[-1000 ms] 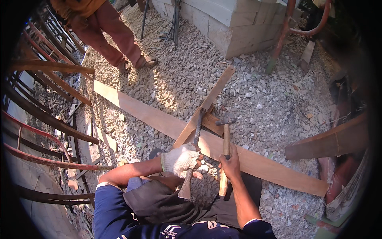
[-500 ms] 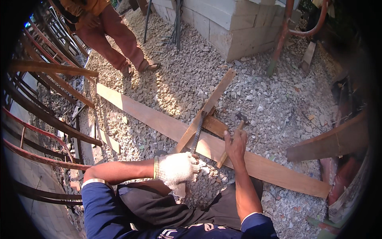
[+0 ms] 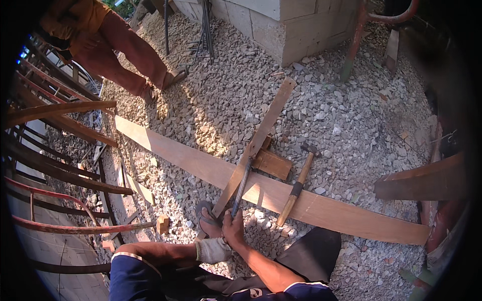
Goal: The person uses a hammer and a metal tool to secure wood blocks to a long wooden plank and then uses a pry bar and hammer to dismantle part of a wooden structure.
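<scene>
And we're outdoors on a building site: gravel [image 3: 351, 125] underfoot, block wall [image 3: 316, 32] up top, steel rods [image 3: 207, 35] near it, red pipes [image 3: 80, 230] left, hammer [image 3: 297, 189] lying across a plank [image 3: 201, 166]!

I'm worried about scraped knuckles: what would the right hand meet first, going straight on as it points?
Apart from the metal bar it grips, the right hand would likely meet the narrow board; depth is unclear.

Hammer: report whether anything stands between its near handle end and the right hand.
Nothing visible does. The right hand, closed on the metal bar, is left of the hammer, with only low, loose gravel between it and the handle's near end. The long board lies beneath the hammer, not in between.
</scene>
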Demonstrator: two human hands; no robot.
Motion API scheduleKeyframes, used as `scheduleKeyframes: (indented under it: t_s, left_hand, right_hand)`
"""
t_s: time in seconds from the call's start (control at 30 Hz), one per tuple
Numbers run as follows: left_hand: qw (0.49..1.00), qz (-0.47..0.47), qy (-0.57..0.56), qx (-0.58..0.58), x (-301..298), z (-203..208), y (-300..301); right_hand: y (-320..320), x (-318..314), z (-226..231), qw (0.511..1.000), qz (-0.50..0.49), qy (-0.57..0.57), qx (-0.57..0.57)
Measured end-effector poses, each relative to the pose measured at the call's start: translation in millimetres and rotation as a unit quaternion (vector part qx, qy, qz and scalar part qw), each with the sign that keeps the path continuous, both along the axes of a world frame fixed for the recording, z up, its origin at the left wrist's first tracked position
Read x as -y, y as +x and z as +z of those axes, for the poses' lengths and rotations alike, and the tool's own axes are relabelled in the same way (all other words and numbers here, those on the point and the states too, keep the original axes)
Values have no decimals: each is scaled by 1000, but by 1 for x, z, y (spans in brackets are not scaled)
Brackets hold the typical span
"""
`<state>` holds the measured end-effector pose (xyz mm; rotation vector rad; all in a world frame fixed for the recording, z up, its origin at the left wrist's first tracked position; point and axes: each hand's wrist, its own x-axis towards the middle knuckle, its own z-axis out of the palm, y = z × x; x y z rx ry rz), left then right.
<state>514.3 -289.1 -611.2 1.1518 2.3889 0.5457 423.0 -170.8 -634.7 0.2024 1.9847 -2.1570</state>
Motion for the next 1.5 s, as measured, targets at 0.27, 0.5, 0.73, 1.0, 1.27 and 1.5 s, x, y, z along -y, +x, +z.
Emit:
scheduleKeyframes:
  t_s: [0.27, 0.5, 0.73, 1.0, 1.27, 1.5]
  left_hand:
    - [933, -81, 99, 335, -72, 130, -92]
    - [899, 368, -61, 231, 52, 145, -131]
    - [783, 588, -65, 192, 76, 108, -47]
    - [692, 692, 152, 134, 22, 9, -47]
    - [694, 684, 195, 114, 46, -59, -54]
    - [769, 599, 188, 125, 24, -7, -125]
  right_hand:
    - [-26, -100, 75, 934, 48, -227, 272]
    - [-198, -254, 84, 993, -82, 47, 75]
    - [-129, -247, 233, 930, 23, 173, -323]
    - [18, -222, 354, 731, 354, -480, -332]
    - [36, -238, 358, 771, 285, -374, -430]
    - [14, -241, 253, 889, 284, -359, -24]
